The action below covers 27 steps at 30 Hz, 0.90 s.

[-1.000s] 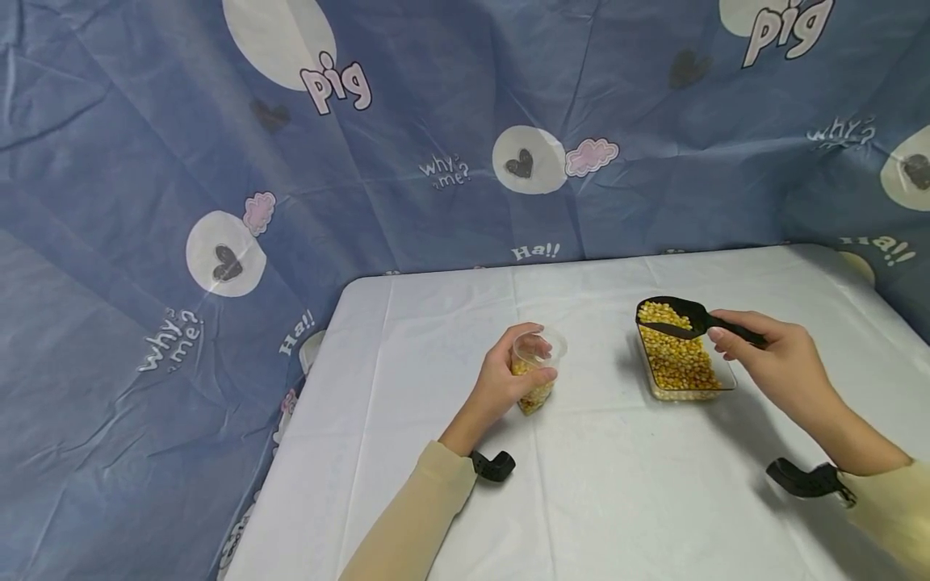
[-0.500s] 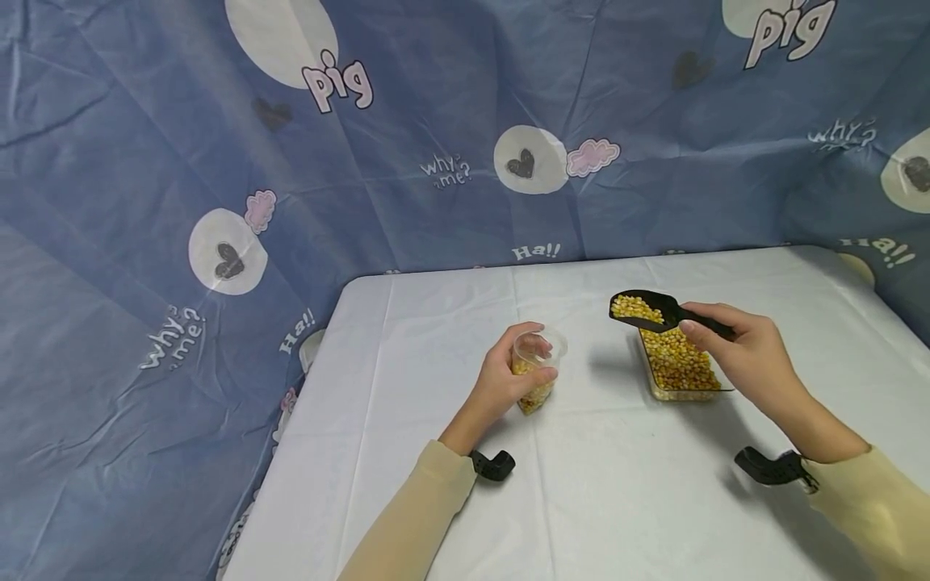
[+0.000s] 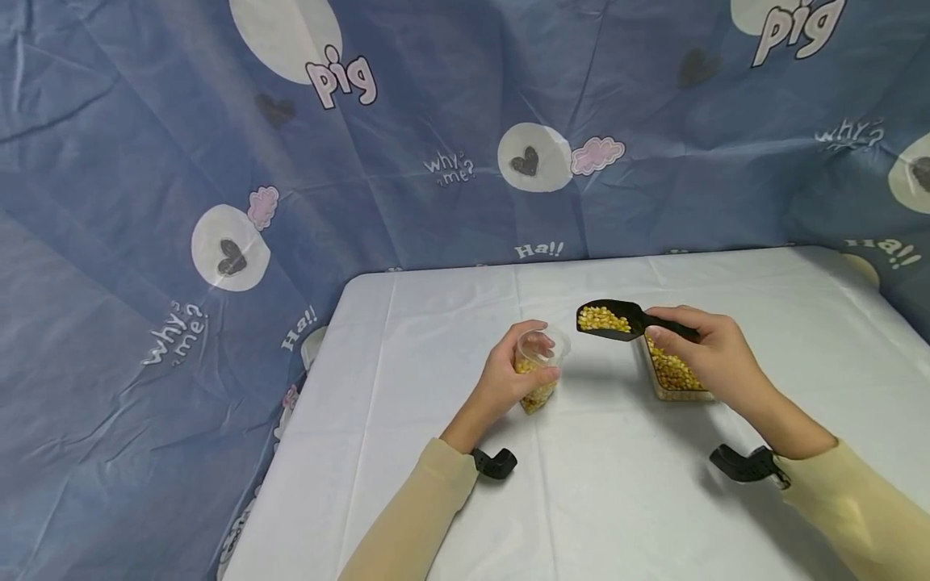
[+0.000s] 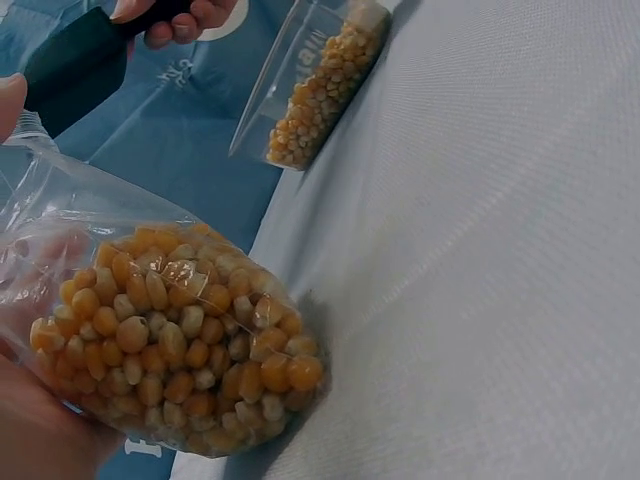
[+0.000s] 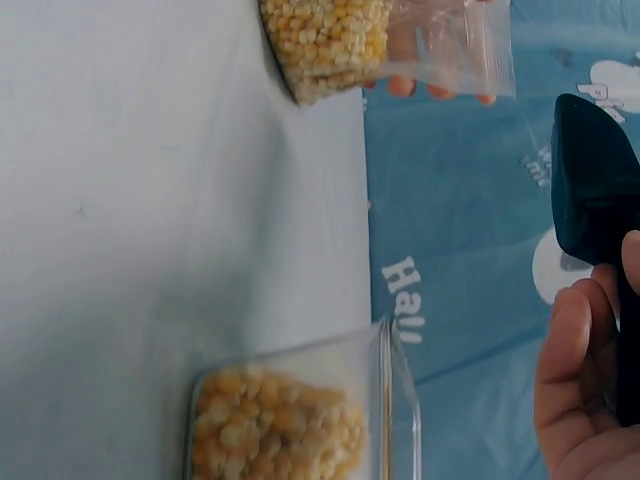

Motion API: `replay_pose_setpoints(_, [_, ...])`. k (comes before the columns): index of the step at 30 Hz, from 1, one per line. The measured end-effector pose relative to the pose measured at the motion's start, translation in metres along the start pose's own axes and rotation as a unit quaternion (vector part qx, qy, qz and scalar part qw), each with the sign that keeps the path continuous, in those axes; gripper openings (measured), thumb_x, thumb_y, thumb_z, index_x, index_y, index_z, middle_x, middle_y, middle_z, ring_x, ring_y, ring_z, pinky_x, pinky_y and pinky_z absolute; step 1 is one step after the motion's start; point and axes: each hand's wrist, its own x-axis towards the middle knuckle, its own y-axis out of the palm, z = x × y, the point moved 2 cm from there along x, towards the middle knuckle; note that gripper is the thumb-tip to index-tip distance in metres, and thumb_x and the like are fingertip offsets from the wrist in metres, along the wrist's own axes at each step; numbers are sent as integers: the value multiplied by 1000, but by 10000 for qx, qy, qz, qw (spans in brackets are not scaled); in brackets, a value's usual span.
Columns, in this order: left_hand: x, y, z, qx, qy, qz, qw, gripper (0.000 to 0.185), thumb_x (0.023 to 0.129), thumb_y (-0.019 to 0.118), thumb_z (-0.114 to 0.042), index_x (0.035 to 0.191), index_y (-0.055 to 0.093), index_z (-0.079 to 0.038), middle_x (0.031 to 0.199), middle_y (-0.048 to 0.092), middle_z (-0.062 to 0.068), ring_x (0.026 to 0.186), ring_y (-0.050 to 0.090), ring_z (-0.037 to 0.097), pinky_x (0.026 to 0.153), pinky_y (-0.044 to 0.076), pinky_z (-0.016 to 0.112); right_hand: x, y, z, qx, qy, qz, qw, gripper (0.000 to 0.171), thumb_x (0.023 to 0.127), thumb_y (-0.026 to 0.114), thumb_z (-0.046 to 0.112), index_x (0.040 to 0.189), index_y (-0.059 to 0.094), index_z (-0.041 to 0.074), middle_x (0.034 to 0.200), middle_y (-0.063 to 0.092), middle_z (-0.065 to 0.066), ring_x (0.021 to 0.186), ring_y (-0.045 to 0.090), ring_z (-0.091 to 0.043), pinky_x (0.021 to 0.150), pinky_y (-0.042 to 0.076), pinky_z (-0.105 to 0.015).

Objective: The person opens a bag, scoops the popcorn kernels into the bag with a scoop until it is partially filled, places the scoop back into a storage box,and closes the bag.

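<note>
scoop point(image 3: 607, 319): right hand point(image 3: 703, 353) is gripping its handle, bowl pointing frame-left; cup point(image 3: 541, 373): left hand point(image 3: 508, 381) is clasping it, lower left of scoop, apart

Even, diffuse overhead lighting; moderate brightness; no glare.
Soft shadows fell on the white table point(image 3: 625, 484) beneath both forearms; the head view was sharp with slight bending at its edges; the left wrist view blurred the nearest kernels in the clear cup point(image 4: 180, 330); the right wrist view was soft overall.
</note>
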Motion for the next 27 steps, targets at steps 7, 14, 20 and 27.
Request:
replay_pose_setpoints(7, [1,0,-2,-28,31,73,10000,64,88,77,-3,144,47,-14,123,60,21,110,61,36,92,53,42,4,11,13,51,-172,293,9994,31,96,72,21,127,71,18,117,69,-1,86,67,-14,68,56,-24])
replay_pose_setpoints(14, [1,-1,-3,18,-184,38,9998,67,88,78,-5,146,46,-12,127,59,14,115,60,33,92,53,37,9,22,24,-43,-598,581,9965,28,95,73,18,122,73,21,109,71,4,77,63,-18,62,51,-23])
replay_pose_setpoints(20, [0,-1,-9,-2,-423,23,9991,69,87,77,-2,148,44,-10,131,59,12,113,61,28,92,52,41,15,29,29,-489,-752,770,9930,28,94,74,24,122,73,24,105,69,10,72,57,-14,61,48,-25])
replay_pose_setpoints(27, [1,-1,-15,-7,-435,73,9990,69,89,76,-2,148,42,-5,135,57,15,114,61,14,98,49,47,23,36,39,-1148,-1441,836,9793,26,94,75,22,119,74,19,93,67,13,59,50,-10,53,43,-25])
